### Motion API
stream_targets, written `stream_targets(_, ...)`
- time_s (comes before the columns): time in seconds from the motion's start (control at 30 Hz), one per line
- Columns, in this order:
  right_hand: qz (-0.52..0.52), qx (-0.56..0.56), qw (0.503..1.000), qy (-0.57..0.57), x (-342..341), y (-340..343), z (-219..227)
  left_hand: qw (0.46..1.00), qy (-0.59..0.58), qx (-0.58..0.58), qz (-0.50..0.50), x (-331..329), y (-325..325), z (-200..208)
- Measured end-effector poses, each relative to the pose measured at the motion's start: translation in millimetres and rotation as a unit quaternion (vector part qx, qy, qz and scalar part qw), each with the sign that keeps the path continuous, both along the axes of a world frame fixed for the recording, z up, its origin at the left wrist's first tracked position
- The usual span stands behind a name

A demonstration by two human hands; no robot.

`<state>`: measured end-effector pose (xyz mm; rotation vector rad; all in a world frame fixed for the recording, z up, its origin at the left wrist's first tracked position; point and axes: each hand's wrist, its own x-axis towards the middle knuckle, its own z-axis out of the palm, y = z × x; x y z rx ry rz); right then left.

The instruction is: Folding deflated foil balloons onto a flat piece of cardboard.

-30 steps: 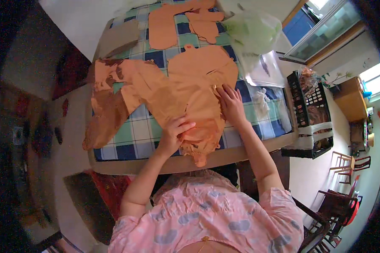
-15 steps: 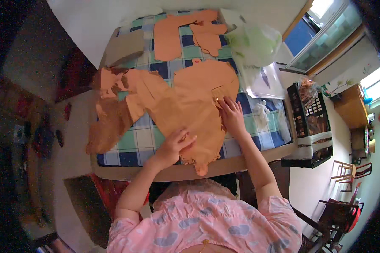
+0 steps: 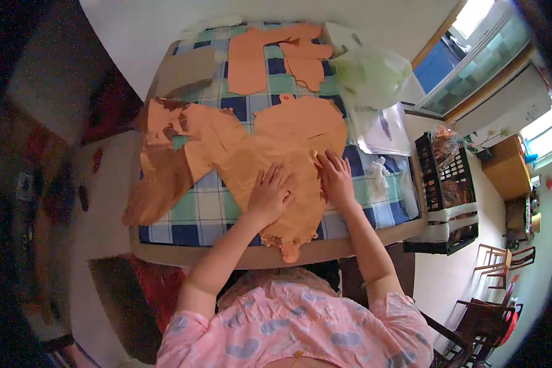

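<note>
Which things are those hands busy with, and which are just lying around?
Busy with:
big orange foil shape
left hand, resting flat on it
right hand, at its right edge

Lying around:
farther orange foil, untouched
pale plastic bag
crumpled white bit
black crate

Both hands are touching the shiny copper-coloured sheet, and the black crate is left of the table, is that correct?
Not quite: the head view shows the black crate right of the table. The left hand and right hand do touch the shiny copper-coloured sheet.
</note>
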<state>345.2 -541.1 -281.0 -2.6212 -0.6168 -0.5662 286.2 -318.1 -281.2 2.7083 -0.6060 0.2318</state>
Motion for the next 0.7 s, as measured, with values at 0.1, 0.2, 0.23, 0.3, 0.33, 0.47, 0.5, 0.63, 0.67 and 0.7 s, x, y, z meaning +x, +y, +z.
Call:
stream_targets(0.1, -0.009, 0.121, 0.993, -0.011, 5, -8, 3, 1.0, -0.019, -0.017, 0.006, 1, -3, -2)
stream_targets(0.2, -0.132, 0.1, 0.983, 0.074, 5, -8, 12, 1.0, -0.022, -0.008, 0.009, 1, -3, -3)
stream_targets(0.23, -0.122, 0.109, 0.985, 0.056, 8, -11, 9, 1.0, -0.02, -0.008, 0.006, 0, -3, -2)
stream_targets(0.3, -0.12, 0.11, 0.985, 0.054, 15, -13, 6, 1.0, -0.006, -0.008, 0.004, 1, -3, 1)
stream_targets(0.33, -0.115, 0.111, 0.986, 0.051, 16, -13, 6, 1.0, -0.007, -0.008, 0.002, 1, -3, 1)
stream_targets(0.47, -0.103, 0.205, 0.967, 0.108, 17, -8, 10, 1.0, -0.015, -0.002, 0.002, 2, -3, 2)
stream_targets(0.5, -0.108, 0.233, 0.956, 0.143, 14, -6, 17, 1.0, -0.013, -0.003, 0.001, 2, -3, 4)
stream_targets(0.63, -0.11, 0.288, 0.926, 0.219, 16, 0, 19, 0.999, -0.025, -0.024, 0.006, 0, -3, 6)
stream_targets(0.67, -0.109, 0.288, 0.926, 0.218, 15, 0, 20, 0.994, -0.059, -0.082, 0.037, 1, -2, 3)
stream_targets(0.7, -0.125, 0.271, 0.924, 0.237, 12, 5, 29, 0.983, -0.093, -0.139, 0.071, 3, 1, 0)
